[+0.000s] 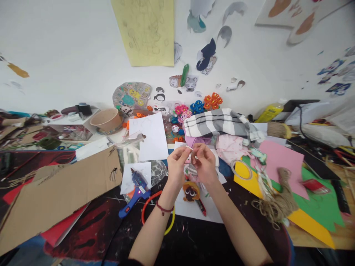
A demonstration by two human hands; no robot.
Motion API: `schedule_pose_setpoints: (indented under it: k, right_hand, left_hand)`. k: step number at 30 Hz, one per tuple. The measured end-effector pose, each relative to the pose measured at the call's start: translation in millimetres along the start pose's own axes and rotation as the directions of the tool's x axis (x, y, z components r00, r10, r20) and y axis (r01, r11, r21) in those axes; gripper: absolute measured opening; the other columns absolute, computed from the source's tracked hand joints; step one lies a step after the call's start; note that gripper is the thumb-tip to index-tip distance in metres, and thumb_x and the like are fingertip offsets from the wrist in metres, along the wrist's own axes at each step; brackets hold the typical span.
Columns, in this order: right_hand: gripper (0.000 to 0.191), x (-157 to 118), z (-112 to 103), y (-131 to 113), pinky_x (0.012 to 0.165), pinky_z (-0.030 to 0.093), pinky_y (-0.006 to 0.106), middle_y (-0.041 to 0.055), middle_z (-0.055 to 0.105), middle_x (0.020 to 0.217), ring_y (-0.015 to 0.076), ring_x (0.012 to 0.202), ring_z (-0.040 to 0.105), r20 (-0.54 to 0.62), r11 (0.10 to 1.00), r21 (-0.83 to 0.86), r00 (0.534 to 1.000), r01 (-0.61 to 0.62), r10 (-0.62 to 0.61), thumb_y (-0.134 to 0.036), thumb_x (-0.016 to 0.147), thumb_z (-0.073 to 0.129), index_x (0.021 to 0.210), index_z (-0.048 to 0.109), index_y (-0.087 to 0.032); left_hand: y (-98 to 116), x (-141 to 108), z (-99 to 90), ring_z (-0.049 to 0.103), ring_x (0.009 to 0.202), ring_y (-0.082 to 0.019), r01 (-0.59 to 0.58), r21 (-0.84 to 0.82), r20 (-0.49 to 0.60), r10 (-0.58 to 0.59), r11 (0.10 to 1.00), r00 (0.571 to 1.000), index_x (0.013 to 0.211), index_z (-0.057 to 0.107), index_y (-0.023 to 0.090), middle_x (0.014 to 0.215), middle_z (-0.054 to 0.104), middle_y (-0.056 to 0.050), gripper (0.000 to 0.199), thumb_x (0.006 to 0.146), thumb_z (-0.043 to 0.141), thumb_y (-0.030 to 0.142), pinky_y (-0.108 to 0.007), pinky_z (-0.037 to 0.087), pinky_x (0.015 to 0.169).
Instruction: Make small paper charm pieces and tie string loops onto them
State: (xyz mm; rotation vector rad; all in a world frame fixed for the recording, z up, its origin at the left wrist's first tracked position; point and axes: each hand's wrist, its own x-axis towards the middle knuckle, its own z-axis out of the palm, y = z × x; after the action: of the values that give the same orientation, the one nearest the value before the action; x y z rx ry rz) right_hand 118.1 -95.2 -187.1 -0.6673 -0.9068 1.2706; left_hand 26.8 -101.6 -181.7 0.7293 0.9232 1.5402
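Observation:
In the middle of the head view my left hand (177, 162) and my right hand (204, 162) meet, fingertips pinched close together. Between them is a small white piece (189, 147), too small to name and partly hidden by the fingers. Below my hands, a round orange-brown plush figure (191, 191) with big eyes lies on white paper (212, 211), a red-and-black pen (201, 208) beside it. Left of my left hand, a blue hot glue gun (138, 188) with a small light glowing rests on a white sheet (126, 177).
A large cardboard piece (63, 195) covers the left side. On the right lie a twine bundle (281, 195), a tape roll (241, 169), pink paper (285, 162) and green paper (316, 201). Checked cloth (219, 123) and a bowl (106, 121) are at the back. A red-and-yellow ring (144, 210) lies near my left forearm.

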Motion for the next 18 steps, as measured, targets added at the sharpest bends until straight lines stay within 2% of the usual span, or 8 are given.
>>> schedule_pose_setpoints:
  k: [7,12,14,18]
  right_hand:
    - [0.033,0,-1,-3,0.041,0.033,0.02,-0.0014,0.045,0.087,0.004,0.053,0.043,0.019,0.997,0.057,0.999,-0.043,0.042,-0.047,0.079,0.072,0.074,0.055,-0.019]
    - [0.028,3,-3,-5,0.044,0.037,0.021,-0.0004,0.053,0.082,0.0064,0.054,0.046,-0.01,0.999,0.036,0.999,-0.038,0.039,-0.046,0.081,0.071,0.077,0.062,-0.02]
    - [0.028,5,-5,-6,0.049,0.043,0.022,0.0012,0.058,0.084,0.0087,0.058,0.051,0.001,0.999,0.017,0.999,-0.048,0.048,-0.049,0.081,0.07,0.088,0.068,-0.022]
    - [0.053,10,-12,-8,0.062,0.052,0.027,0.0041,0.064,0.099,0.0122,0.068,0.059,0.116,0.997,-0.036,0.991,-0.064,0.068,-0.058,0.072,0.074,0.115,0.068,-0.027]
  left_hand:
    - [1,-5,5.2,0.047,0.058,-0.006,-0.026,-0.04,0.021,0.027,0.999,0.999,0.077,0.071,0.016,0.067,0.061,0.002,0.019,0.072,0.079,0.032,-0.019,0.035,0.055]
    - [0,-5,7.0,0.046,0.058,-0.007,-0.027,-0.027,0.036,0.028,0.999,0.999,0.079,0.071,0.016,0.067,0.06,0.002,0.024,0.072,0.079,0.037,-0.021,0.037,0.056]
    - [0,-6,7.7,0.045,0.057,-0.007,-0.022,-0.029,0.044,0.024,0.999,0.999,0.079,0.071,0.016,0.065,0.058,0.002,0.027,0.072,0.079,0.04,-0.022,0.037,0.057]
    - [2,-5,6.3,0.038,0.052,-0.005,-0.012,-0.064,0.028,0.014,0.998,0.999,0.081,0.068,0.017,0.059,0.049,0.005,0.032,0.073,0.078,0.046,-0.02,0.032,0.052]
